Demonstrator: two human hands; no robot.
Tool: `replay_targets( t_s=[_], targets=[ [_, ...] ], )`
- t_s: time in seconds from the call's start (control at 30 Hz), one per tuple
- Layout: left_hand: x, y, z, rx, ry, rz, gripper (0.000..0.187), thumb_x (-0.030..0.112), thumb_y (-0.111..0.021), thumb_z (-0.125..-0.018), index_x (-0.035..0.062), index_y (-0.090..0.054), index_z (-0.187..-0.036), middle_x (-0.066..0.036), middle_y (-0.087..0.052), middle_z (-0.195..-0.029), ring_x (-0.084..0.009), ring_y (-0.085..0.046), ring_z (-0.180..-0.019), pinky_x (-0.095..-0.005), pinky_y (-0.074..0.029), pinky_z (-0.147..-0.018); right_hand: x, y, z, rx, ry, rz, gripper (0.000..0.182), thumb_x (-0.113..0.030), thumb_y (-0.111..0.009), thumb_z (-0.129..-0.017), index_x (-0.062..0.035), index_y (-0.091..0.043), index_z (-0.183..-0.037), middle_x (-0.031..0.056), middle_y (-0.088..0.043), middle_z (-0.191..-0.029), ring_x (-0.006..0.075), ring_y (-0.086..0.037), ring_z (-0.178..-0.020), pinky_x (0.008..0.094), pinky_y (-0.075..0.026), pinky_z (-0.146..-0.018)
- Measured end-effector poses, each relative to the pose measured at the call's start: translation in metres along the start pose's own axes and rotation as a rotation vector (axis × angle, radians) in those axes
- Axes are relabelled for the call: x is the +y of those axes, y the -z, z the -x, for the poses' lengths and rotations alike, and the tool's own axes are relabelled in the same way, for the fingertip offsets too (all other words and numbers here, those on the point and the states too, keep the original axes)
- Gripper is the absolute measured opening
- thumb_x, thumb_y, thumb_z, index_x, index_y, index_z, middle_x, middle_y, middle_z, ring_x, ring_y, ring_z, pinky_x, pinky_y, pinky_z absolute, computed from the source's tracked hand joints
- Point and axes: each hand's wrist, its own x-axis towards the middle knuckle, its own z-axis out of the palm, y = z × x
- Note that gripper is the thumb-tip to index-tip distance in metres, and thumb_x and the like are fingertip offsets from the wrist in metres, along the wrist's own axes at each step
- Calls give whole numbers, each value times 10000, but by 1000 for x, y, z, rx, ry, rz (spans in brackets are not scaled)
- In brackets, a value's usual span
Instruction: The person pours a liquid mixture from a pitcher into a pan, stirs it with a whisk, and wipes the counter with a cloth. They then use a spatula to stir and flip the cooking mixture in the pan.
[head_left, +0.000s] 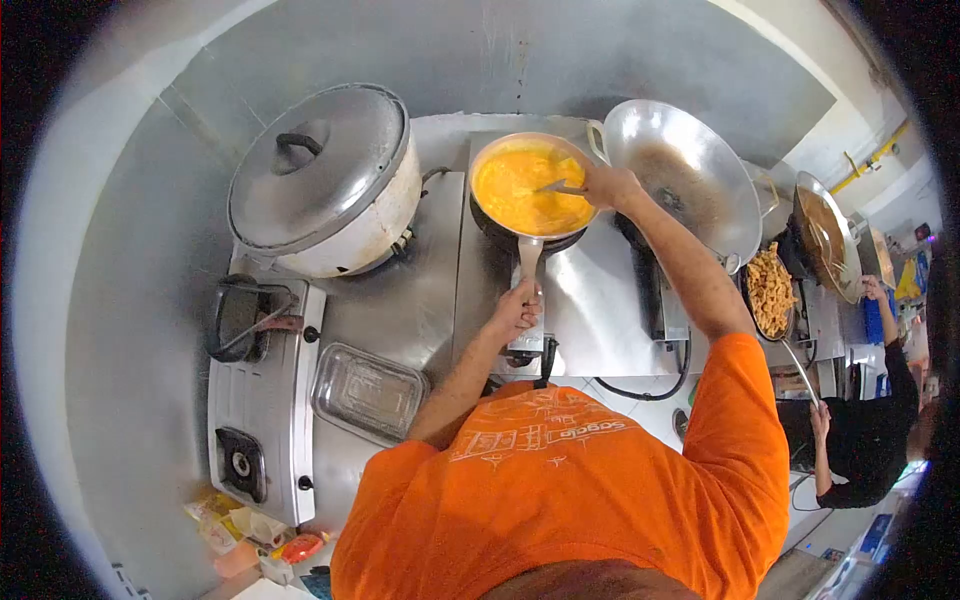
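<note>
A pan (pixel 483 157) with yellow, partly set egg mixture (pixel 515 185) sits on a burner at the top centre. My left hand (pixel 517 308) is wrapped round the pan handle (pixel 530 258), below the pan. At the pan's right edge, my right hand (pixel 610 187) grips a spatula (pixel 560 187), whose blade rests in the yellow mixture. The fingers of my right hand are closed on the spatula's handle end.
A large lidded pot (pixel 330 190) stands at the left, above a white stove (pixel 255 400) and a glass dish (pixel 370 392). A wok (pixel 690 165) is at the right. Farther right, a person in black (pixel 870 430) holds utensils near fried food (pixel 770 290).
</note>
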Motion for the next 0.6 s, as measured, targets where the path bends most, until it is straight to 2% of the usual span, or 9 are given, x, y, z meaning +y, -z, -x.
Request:
replay_targets(
  t_s=[0.1,0.2,0.3,0.4,0.6],
  targets=[
    [0,0,1,-31,-14,17,358,410,-527,-900,82,-450,-1021,47,-320,-664,-31,-287,-487,-155,-222,-367,3,13,18,-117,-2,48,291,-277,-519,-819,-66,-643,-975,160,-653,-970,326,-628,-921,454,-515,-754],
    [0,0,-2,-6,-2,14,344,412,-521,-901,90,-457,-1004,44,-339,-673,-35,-297,-494,-157,-229,-377,11,18,27,-140,15,78,274,-279,-530,-820,-60,-656,-925,157,-654,-959,330,-628,-910,447,-513,-755],
    [-1,6,-5,-4,16,-14,335,422,-511,-903,98,-476,-978,38,-363,-683,-43,-321,-520,-157,-242,-395,16,17,25,-247,145,84,278,-260,-526,-831,-45,-629,-975,159,-651,-960,334,-626,-901,435,-511,-751],
    [-1,5,-4,4,12,3,342,422,-508,-905,91,-472,-986,33,-374,-688,-44,-328,-522,-156,-244,-394,-10,36,42,-228,160,97,282,-242,-520,-842,-82,-603,-1059,156,-648,-964,330,-624,-900,422,-512,-741],
    [-5,10,-8,-61,-9,56,351,419,-511,-904,82,-463,-986,24,-393,-695,-45,-340,-525,-164,-252,-394,-46,31,14,-223,134,172,309,-245,-504,-859,-128,-586,-1133,182,-645,-960,337,-627,-884,416,-514,-742]
  ],
)
